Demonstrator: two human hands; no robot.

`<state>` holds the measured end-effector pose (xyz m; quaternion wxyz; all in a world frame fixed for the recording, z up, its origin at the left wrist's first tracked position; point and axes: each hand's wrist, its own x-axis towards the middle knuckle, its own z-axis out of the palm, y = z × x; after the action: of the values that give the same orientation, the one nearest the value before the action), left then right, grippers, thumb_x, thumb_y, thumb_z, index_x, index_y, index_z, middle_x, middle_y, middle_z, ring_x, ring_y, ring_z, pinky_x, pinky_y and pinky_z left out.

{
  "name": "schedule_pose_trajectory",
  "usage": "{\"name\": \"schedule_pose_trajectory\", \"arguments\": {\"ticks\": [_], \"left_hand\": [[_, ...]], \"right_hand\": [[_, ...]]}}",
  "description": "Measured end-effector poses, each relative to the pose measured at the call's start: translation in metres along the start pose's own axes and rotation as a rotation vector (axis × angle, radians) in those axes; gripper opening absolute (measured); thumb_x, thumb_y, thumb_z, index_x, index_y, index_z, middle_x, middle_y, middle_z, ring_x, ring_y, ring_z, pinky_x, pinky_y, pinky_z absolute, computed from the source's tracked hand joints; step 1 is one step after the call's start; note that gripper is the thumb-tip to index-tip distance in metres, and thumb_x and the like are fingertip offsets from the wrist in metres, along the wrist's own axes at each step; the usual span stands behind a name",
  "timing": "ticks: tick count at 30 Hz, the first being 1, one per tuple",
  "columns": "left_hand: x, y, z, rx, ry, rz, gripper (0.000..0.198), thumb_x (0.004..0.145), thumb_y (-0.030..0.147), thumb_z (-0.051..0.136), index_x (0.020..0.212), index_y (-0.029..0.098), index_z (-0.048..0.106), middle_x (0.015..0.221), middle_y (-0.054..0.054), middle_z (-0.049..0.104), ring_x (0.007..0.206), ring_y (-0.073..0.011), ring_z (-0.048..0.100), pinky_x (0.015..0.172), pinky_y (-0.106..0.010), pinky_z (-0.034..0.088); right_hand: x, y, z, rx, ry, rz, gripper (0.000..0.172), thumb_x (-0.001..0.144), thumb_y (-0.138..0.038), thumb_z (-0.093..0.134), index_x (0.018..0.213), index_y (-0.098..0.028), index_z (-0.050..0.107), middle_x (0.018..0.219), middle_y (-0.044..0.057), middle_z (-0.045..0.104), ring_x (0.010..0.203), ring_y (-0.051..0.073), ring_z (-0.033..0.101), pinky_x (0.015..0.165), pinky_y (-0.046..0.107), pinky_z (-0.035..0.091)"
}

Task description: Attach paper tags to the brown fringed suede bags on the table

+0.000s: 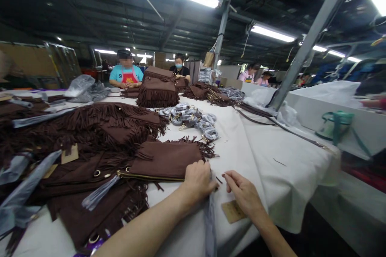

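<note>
Left hand point(197, 178): palm down, fingers curled over the right end of a brown zipped pouch point(169, 158) and gripping a wrapped strap point(210, 225). Forearm enters from 8 o'clock.
Right hand point(241, 188): at 3 o'clock from the left, just apart; thumb and forefinger nearly meeting, anything held there cannot be told. Forearm from its own 5 o'clock.
Step, as judged: handling the strap at the pouch's end. Next move appears to call for a steady left grip and a fine right pinch.
Pouch: flat on the white-covered desk point(238, 144), 10 o'clock.
Kraft tag point(232, 212), 1: 4 o'clock.
Coiled straps point(189, 117): 12 o'clock.
Fringed brown heap point(120, 122): 10 o'clock, beyond the pouch.
</note>
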<state>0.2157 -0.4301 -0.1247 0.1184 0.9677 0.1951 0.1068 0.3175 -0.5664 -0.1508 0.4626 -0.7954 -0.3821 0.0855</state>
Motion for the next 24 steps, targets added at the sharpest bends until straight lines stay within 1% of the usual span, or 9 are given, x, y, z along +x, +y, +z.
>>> {"name": "schedule_pose_trajectory", "arguments": {"ticks": [3, 6, 8, 11, 13, 15, 18, 20, 24], "left_hand": [[-0.001, 0.000, 0.009, 0.077, 0.050, 0.055, 0.021, 0.079, 0.027, 0.057, 0.096, 0.016, 0.063, 0.103, -0.013, 0.063, 0.098, -0.0296, 0.060, 0.078, -0.038, 0.049], [-0.010, -0.011, 0.000, 0.055, 0.021, 0.082, 0.018, 0.077, 0.016, 0.051, 0.091, 0.016, 0.062, 0.100, -0.012, 0.062, 0.092, -0.0266, 0.060, 0.073, -0.034, 0.048], [-0.020, -0.024, -0.011, -0.020, 0.027, 0.079, 0.013, 0.077, 0.013, 0.050, 0.085, 0.017, 0.059, 0.093, -0.009, 0.062, 0.084, -0.0227, 0.059, 0.069, -0.031, 0.045], [-0.035, -0.047, -0.025, -0.210, 0.113, 0.066, 0.008, 0.076, 0.011, 0.051, 0.074, 0.018, 0.054, 0.077, -0.003, 0.058, 0.072, -0.0167, 0.054, 0.064, -0.026, 0.040], [-0.044, -0.061, -0.031, -0.363, 0.170, 0.032, 0.008, 0.076, 0.011, 0.052, 0.072, 0.017, 0.052, 0.070, 0.000, 0.055, 0.068, -0.0146, 0.052, 0.062, -0.025, 0.038], [-0.052, -0.071, -0.034, -0.499, 0.231, 0.012, 0.011, 0.076, 0.008, 0.051, 0.081, 0.016, 0.057, 0.076, 0.000, 0.059, 0.071, -0.0143, 0.053, 0.065, -0.024, 0.040], [-0.064, -0.080, -0.032, -0.589, 0.304, 0.056, 0.034, 0.074, 0.000, 0.045, 0.098, 0.016, 0.063, 0.092, -0.004, 0.063, 0.084, -0.0152, 0.058, 0.076, -0.024, 0.042], [-0.071, -0.083, -0.028, -0.593, 0.325, 0.096, 0.040, 0.071, -0.003, 0.042, 0.097, 0.017, 0.065, 0.091, -0.004, 0.063, 0.086, -0.0150, 0.058, 0.077, -0.024, 0.042], [-0.080, -0.087, -0.019, -0.636, 0.394, 0.167, 0.029, 0.075, -0.002, 0.042, 0.083, 0.016, 0.063, 0.084, -0.004, 0.060, 0.079, -0.0142, 0.057, 0.073, -0.024, 0.043]], "right_hand": [[0.004, 0.005, 0.009, 0.004, -0.022, 0.024, 0.038, 0.084, -0.057, 0.045, 0.073, -0.024, 0.061, 0.048, -0.005, 0.046, 0.049, 0.018, 0.047, 0.052, 0.028, 0.036], [0.001, 0.002, 0.010, 0.057, -0.053, 0.007, 0.039, 0.085, -0.057, 0.048, 0.074, -0.023, 0.063, 0.049, -0.005, 0.045, 0.050, 0.017, 0.046, 0.053, 0.027, 0.037], [-0.003, -0.003, 0.010, 0.148, -0.079, -0.012, 0.040, 0.085, -0.057, 0.052, 0.075, -0.021, 0.066, 0.050, -0.005, 0.046, 0.051, 0.016, 0.045, 0.054, 0.027, 0.038], [-0.012, -0.013, 0.016, 0.308, -0.124, 0.004, 0.044, 0.083, -0.058, 0.057, 0.094, -0.017, 0.071, 0.051, -0.006, 0.043, 0.048, 0.014, 0.039, 0.049, 0.025, 0.034], [-0.019, -0.021, 0.024, 0.357, -0.137, -0.008, 0.044, 0.084, -0.056, 0.059, 0.098, -0.017, 0.072, 0.055, -0.005, 0.046, 0.048, 0.013, 0.038, 0.047, 0.025, 0.033], [-0.026, -0.030, 0.033, 0.362, -0.124, -0.061, 0.037, 0.084, -0.053, 0.061, 0.091, -0.018, 0.073, 0.060, -0.003, 0.049, 0.053, 0.014, 0.041, 0.048, 0.025, 0.035], [-0.031, -0.042, 0.045, 0.370, -0.071, -0.131, 0.032, 0.085, -0.049, 0.062, 0.084, -0.019, 0.071, 0.063, -0.001, 0.051, 0.058, 0.016, 0.045, 0.052, 0.025, 0.038], [-0.032, -0.048, 0.051, 0.377, -0.033, -0.142, 0.031, 0.085, -0.048, 0.062, 0.080, -0.019, 0.069, 0.064, -0.001, 0.050, 0.058, 0.015, 0.044, 0.052, 0.025, 0.037], [-0.032, -0.051, 0.061, 0.331, 0.031, -0.127, 0.032, 0.086, -0.048, 0.060, 0.074, -0.020, 0.065, 0.059, -0.004, 0.041, 0.054, 0.014, 0.037, 0.049, 0.024, 0.032]]}}
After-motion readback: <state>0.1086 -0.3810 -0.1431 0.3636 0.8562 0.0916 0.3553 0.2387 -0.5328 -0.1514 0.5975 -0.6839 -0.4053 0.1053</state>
